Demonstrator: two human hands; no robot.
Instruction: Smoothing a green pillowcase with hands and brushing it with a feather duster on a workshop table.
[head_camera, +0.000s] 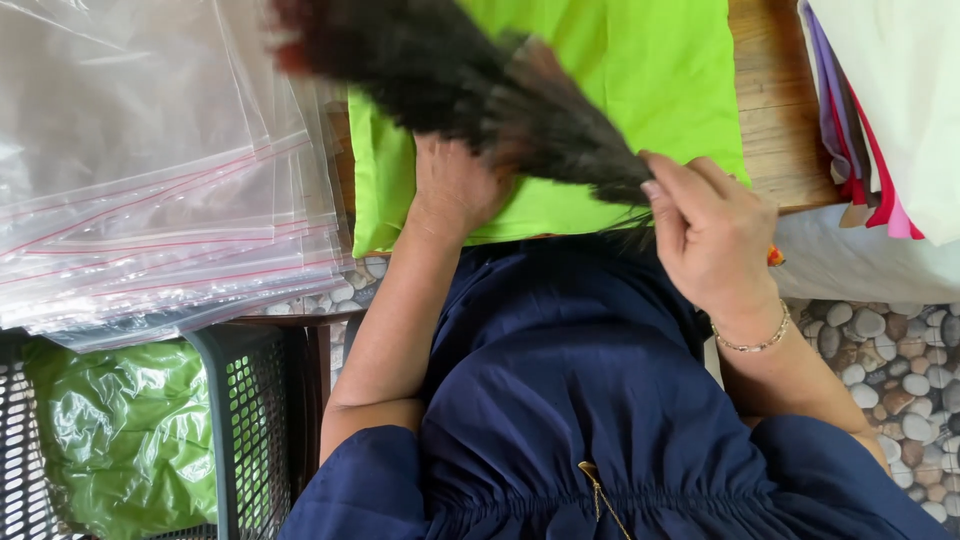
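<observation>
Near edge: navy garment (570, 400), soft gathered fabric, worn by the person. Lower left, black perforated plastic basket (245, 420), rigid grid walls, holding green fabric sealed in glossy crinkled plastic bags (120, 430). Floor covering (900, 370) on the right has a rounded pebble pattern.

Right hand (715, 240): fingers curled tight around the narrow handle end of a feather duster (480, 85), thin beaded bracelet (752, 342) at the wrist. Duster is dark brown-black, fluffy, fanning wide toward upper left, tip blurred. It lies diagonally over the cloth and above the left hand.

Left hand (455, 185): palm down, pressed flat on the lime-green folded cloth (640, 70); fingers hidden under the feathers, so spread cannot be told. Cloth is smooth, matte, rectangular, lying on the wooden bench (775, 110).

Left: stack of clear slick zip bags (150, 170) with thin red seal lines. Far right: pile of folded cloths (880, 110), white, purple, red, pink edges.
</observation>
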